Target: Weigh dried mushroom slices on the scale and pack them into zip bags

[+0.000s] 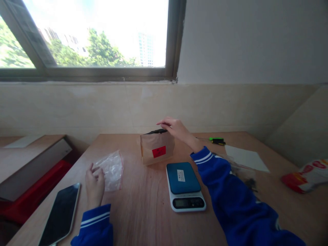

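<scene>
Upright at the table's back edge stands a brown paper bag (147, 150) with a red label and a dark inner lining along its top. My right hand (175, 128) is at the bag's upper right rim, its fingers closed around the edge; some fingertips are hidden. My left hand (94, 184) hovers over or beside a clear zip plastic bag (112, 172), fingers loosely bent and apart, with nothing in them. In front of the paper bag lies a white kitchen scale (188, 204) with a blue platform (183, 186) and nothing weighed on it.
A phone (61, 213) lies at the left table edge. Right of my sleeve are green and black-yellow handled tools (217, 140), white paper (246, 158), a plastic bag with dark bits (246, 174) and a red-white packet (306, 176). A window sits above the tiled wall.
</scene>
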`<state>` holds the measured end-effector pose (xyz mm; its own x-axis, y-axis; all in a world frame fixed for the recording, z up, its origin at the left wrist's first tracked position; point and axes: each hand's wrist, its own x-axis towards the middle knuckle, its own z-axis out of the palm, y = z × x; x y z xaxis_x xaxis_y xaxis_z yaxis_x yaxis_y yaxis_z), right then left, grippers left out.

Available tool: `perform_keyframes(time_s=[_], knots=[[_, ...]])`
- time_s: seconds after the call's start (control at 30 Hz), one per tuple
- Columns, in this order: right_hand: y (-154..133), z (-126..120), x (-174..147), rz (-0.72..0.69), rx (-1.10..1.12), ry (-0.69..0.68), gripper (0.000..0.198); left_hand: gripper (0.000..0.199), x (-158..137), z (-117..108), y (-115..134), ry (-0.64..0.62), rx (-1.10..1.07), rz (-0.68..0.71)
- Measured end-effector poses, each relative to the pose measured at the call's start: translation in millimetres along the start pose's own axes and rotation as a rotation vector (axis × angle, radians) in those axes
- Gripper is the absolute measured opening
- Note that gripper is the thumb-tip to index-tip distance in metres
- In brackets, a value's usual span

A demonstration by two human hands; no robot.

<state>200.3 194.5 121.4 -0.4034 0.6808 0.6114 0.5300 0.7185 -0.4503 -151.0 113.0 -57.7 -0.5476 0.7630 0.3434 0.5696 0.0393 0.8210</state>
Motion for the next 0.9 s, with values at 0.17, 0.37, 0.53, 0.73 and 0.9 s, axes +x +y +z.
perform_keyframes(time_s=[0.17, 0.37, 0.53, 0.73, 0.9], knots=[[-0.5, 11.4, -2.8, 0.044, 0.138, -0.004, 0.021, 0.069, -0.5, 0.7, -6.5, -0.145, -0.029, 0.045], [4.7, 18.4, -10.4, -0.025, -0.059, 0.009, 0.016, 0.051, -11.2, -9.5, 5.8, -0.026, 0.240, 0.206], [4.4, 18.8, -22.3, -0.065, -0.290, -0.012, 0.036, 0.046, -30.7, -5.9, 24.0, -0.088, 0.266, 0.366], [-6.4, 13.6, -24.2, 0.051, -0.389, -0.181, 0.050, 0.047, -43.3, 17.8, 5.0, -0.411, 0.496, 0.127], [-8.9, 11.7, -15.2, 0.119, -0.359, -0.255, 0.050, 0.047, -43.3, 25.7, -6.4, -0.434, 0.520, 0.117]])
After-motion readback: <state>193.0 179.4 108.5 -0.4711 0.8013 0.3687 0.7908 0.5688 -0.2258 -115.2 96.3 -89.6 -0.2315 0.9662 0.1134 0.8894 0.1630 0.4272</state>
